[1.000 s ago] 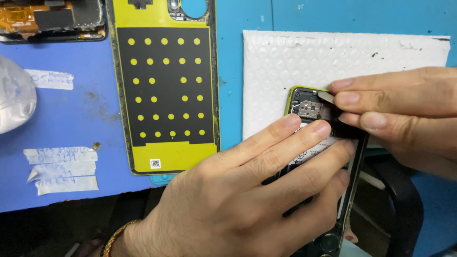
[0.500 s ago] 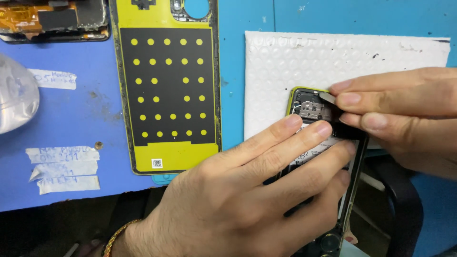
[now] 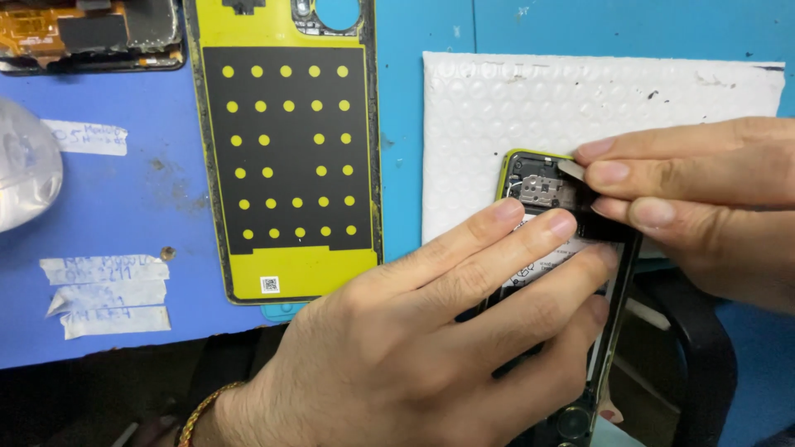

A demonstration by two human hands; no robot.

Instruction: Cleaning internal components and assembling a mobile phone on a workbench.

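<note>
An opened phone body (image 3: 537, 184) with a yellow-green frame lies tilted over the front edge of a white bubble-wrap pad (image 3: 530, 108). Its bare circuit board shows at the top end. My left hand (image 3: 431, 348) lies flat across the phone, fingers pressing on its middle and gripping it. My right hand (image 3: 696, 199) comes in from the right and pinches a small black part (image 3: 603, 222) against the phone's upper right edge, with a thin pale strip (image 3: 571, 168) at the fingertips. Most of the phone is hidden under my hands.
A yellow back cover (image 3: 286, 157) with a black dotted sheet lies on the blue mat (image 3: 124, 207). Another opened device (image 3: 91, 33) sits at the top left. A clear plastic bag (image 3: 21, 174) and white tape labels (image 3: 108, 285) are at the left. A black chair arm (image 3: 704, 356) is below right.
Both hands hold nearly the same pose on the phone. The view has shifted very slightly; nothing was picked up or let go.
</note>
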